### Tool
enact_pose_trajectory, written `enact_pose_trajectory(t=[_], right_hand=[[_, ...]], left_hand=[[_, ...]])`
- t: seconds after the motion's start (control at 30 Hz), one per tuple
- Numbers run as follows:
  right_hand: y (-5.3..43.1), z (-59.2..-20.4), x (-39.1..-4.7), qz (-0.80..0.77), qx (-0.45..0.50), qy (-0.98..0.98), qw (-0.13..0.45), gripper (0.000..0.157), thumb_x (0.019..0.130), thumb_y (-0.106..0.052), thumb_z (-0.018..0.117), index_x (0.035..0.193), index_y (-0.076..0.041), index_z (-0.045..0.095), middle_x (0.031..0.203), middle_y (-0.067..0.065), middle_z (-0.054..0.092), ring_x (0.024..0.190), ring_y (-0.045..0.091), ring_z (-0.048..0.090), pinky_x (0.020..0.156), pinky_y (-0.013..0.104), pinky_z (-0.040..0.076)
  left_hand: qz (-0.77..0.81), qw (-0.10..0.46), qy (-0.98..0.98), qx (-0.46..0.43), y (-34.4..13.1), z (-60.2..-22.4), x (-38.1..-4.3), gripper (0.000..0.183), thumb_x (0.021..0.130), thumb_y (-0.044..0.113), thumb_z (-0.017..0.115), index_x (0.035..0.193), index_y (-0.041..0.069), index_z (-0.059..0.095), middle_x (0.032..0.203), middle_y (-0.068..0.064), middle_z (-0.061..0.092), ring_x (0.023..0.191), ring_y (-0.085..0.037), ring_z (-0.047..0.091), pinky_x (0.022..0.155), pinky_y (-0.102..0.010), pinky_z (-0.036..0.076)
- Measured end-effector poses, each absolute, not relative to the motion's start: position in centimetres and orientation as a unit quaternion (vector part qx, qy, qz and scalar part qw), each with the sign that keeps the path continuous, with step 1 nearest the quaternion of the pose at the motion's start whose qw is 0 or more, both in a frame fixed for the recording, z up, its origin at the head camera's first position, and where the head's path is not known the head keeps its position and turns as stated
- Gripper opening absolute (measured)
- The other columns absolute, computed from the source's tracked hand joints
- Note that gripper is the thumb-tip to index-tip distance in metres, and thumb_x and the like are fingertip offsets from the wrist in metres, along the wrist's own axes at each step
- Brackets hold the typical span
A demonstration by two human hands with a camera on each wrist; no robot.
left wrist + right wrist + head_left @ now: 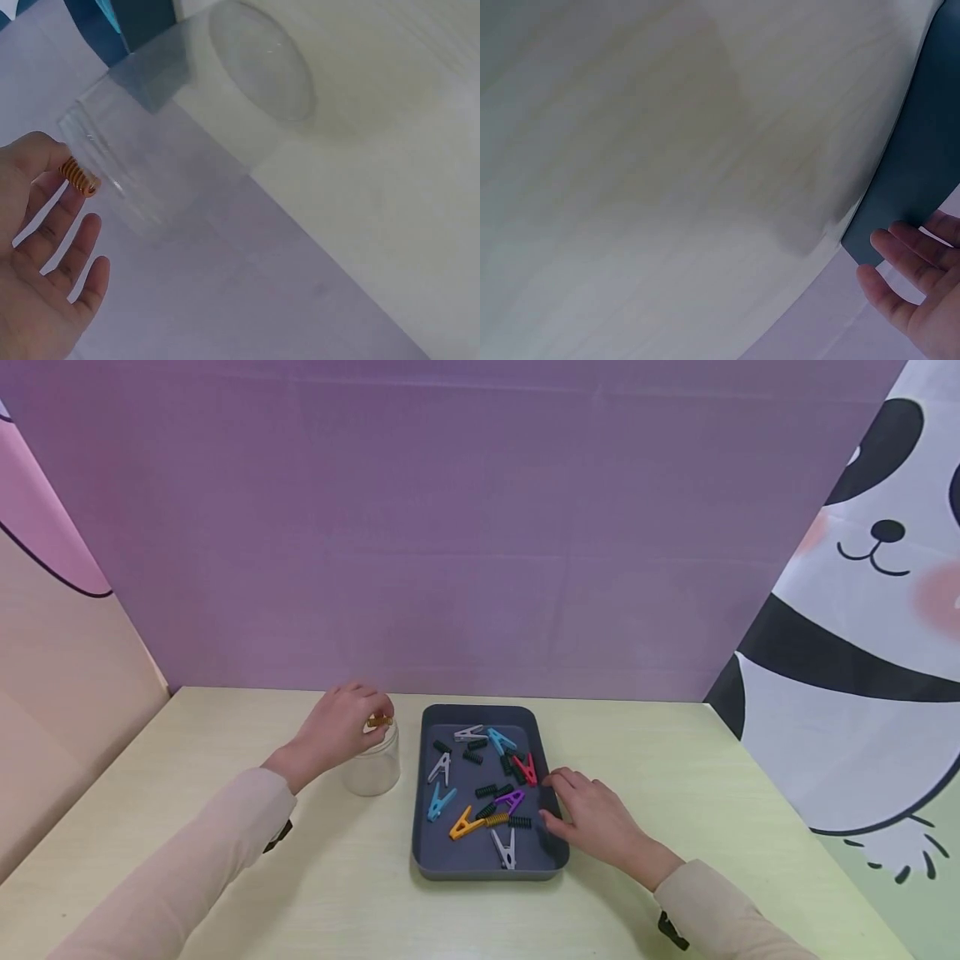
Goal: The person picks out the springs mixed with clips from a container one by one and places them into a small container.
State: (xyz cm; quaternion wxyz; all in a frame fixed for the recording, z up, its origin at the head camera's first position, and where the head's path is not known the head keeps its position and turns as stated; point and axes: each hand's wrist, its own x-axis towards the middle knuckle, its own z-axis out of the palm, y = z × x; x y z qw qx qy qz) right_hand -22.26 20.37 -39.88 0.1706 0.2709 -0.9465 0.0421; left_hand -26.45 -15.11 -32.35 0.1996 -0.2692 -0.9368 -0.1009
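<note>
My left hand (339, 729) pinches a gold-coloured coil spring (78, 178) between thumb and fingertips, its other fingers spread. The spring is right at the mouth of a clear jar (372, 773), which stands upright on the table left of the tray. My right hand (600, 820) is at the right rim of a dark grey tray (491, 874), fingers loosely bent along its wall. Inside the tray lie several dark springs (486, 791), another gold spring (497, 819), and clips: an orange clip (465, 824), a purple clip (512, 801), a red clip (527, 769), plus blue and light grey ones.
The jar and tray stand on a pale wood-grain table (300, 902), a narrow gap between them. Behind the table's far edge hangs a purple cloth (450, 543). A panda-printed sheet (847, 735) rises at the right, and a pink and beige one (60, 635) at the left.
</note>
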Motion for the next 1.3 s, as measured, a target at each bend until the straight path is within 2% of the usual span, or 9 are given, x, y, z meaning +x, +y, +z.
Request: enact_pose_trajectory(t=[0.6,0.87,1.3], right_hand=[[20.4,-40.0,-22.3,0.045,0.271,-0.947,0.168,0.038,0.079,-0.034,0.065,0.105,-0.007,0.059,0.105,0.003,0.06,0.091,0.016,0.058,0.069,0.034,0.049],[20.4,-40.0,-22.3,0.048,0.271,-0.946,0.173,0.038,0.079,-0.033,0.065,0.105,-0.006,0.059,0.105,0.003,0.06,0.092,0.017,0.059,0.069,0.035,0.049],[20.4,-40.0,-22.3,0.045,0.272,-0.945,0.176,0.038,0.079,-0.033,0.066,0.105,-0.007,0.059,0.105,0.003,0.06,0.092,0.016,0.058,0.07,0.036,0.049]], left_hand=[[-0.11,0.188,-0.948,-0.234,-16.0,-33.9,-27.0,0.009,0.079,0.016,0.067,0.087,0.013,0.066,0.077,0.001,0.064,0.088,-0.023,0.052,0.084,-0.044,0.038],[-0.114,0.192,-0.948,-0.229,-16.1,-34.3,-27.3,0.009,0.078,0.017,0.068,0.086,0.014,0.066,0.077,0.003,0.064,0.088,-0.022,0.051,0.081,-0.042,0.036],[-0.112,0.179,-0.953,-0.219,-16.1,-34.4,-27.5,0.015,0.078,0.017,0.068,0.092,0.014,0.066,0.084,0.0,0.066,0.092,-0.024,0.051,0.085,-0.045,0.035]])
